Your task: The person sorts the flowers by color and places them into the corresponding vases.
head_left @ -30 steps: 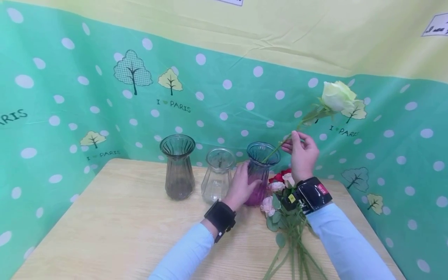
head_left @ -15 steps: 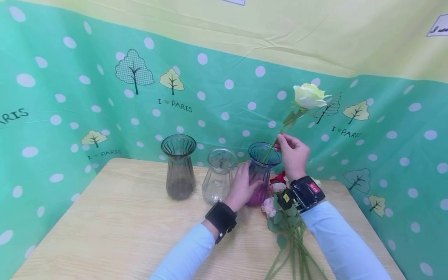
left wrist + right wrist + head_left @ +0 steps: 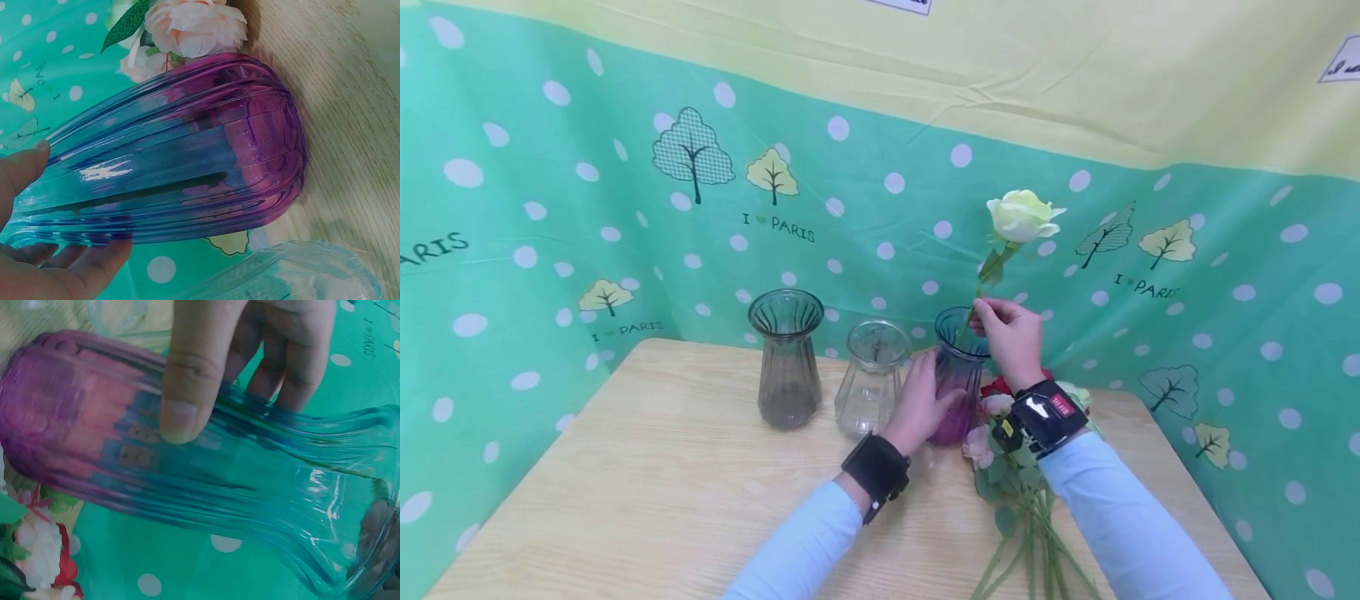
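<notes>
My left hand [image 3: 917, 404] grips the body of a ribbed glass vase [image 3: 952, 421], blue at the rim and purple at the base, which stands on the table. Above its mouth, my right hand [image 3: 1015, 343] pinches the green stem of a white rose [image 3: 1022, 217]. The bloom stands high over the rim, nearly upright. Through the glass in the left wrist view, the dark stem [image 3: 150, 189] runs lengthwise inside the vase, its end near the purple base. In the right wrist view, the left thumb [image 3: 187, 381] lies across the vase's side.
A clear glass vase [image 3: 867, 400] stands just left of the held one, and a grey vase [image 3: 788, 383] farther left. Pink, red and white flowers [image 3: 977, 446] lie right of the held vase, their stems [image 3: 1037, 542] pointing toward the table's front. A green curtain [image 3: 820, 275] hangs behind.
My right hand has moved left and slightly down with the rose, whose stem has tilted more upright and gone deeper into the vase. The left hand keeps its grip in place.
</notes>
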Available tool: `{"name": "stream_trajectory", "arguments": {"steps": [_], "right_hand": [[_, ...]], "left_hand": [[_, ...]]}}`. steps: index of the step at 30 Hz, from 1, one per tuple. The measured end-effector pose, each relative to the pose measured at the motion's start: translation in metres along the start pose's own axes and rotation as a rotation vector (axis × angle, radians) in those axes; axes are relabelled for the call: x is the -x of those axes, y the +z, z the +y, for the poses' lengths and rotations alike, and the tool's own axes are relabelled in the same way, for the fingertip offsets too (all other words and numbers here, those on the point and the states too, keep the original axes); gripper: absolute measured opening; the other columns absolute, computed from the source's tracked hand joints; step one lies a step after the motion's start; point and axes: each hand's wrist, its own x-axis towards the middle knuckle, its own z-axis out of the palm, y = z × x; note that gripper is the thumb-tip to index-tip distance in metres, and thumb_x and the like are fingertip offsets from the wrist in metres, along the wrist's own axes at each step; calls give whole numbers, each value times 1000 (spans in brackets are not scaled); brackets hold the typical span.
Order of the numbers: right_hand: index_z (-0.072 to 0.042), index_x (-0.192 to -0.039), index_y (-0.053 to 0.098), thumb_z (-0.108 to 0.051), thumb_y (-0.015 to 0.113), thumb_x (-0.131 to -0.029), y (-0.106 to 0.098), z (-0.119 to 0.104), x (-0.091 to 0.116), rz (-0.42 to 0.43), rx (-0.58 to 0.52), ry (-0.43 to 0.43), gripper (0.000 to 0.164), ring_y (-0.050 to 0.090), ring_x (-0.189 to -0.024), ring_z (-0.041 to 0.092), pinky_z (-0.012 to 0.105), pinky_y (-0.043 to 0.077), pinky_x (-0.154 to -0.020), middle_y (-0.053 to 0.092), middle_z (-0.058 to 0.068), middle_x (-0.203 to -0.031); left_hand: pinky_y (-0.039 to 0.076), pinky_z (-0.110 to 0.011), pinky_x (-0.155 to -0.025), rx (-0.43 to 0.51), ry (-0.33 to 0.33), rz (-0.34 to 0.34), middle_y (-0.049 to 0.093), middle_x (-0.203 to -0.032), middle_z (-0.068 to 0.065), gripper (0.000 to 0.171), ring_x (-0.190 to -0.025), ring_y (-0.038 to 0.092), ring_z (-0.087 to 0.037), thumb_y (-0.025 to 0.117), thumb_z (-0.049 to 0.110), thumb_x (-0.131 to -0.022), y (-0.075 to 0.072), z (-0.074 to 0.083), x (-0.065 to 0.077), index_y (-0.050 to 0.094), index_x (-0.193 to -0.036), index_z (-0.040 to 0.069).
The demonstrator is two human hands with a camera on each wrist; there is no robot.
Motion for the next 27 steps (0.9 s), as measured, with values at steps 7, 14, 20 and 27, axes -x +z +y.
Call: {"name": "stream_trajectory", "arguments": {"steps": [7, 14, 20, 27], "right_hand": [[1, -111, 67, -24, 55, -94, 1, -2, 1, -116, 163, -4, 31, 68, -74, 12, 29, 59, -72, 70, 21, -97], [0, -107, 69, -23, 56, -94, 1, -8, 0, -166, 276, -16, 29, 70, -81, 25, 30, 59, -69, 71, 18, -93], [-3, -101, 72, -23, 55, -94, 3, -10, 1, -222, 463, -103, 27, 65, -76, 24, 29, 50, -66, 71, 14, -86], [-1, -102, 72, -19, 55, -93, 5, -9, 4, -237, 520, -167, 26, 62, -77, 24, 35, 52, -68, 71, 16, -93]], "left_hand": [[40, -39, -107, 20, -8, -17, 45, -135, -19, 67, -126, 45, -30, 65, 28, -88, -1, 1, 1, 34, -138, -4], [40, -40, -107, 40, 11, -8, 46, -133, -20, 68, -125, 46, -32, 66, 27, -87, -2, 1, 1, 34, -137, -6], [41, -40, -106, 23, 21, 3, 46, -133, -20, 66, -125, 46, -31, 67, 25, -87, -2, 0, 1, 36, -136, -5], [40, -41, -107, 22, 38, 20, 46, -133, -21, 64, -125, 46, -32, 67, 22, -86, -2, -1, 3, 36, -136, -4]]}}
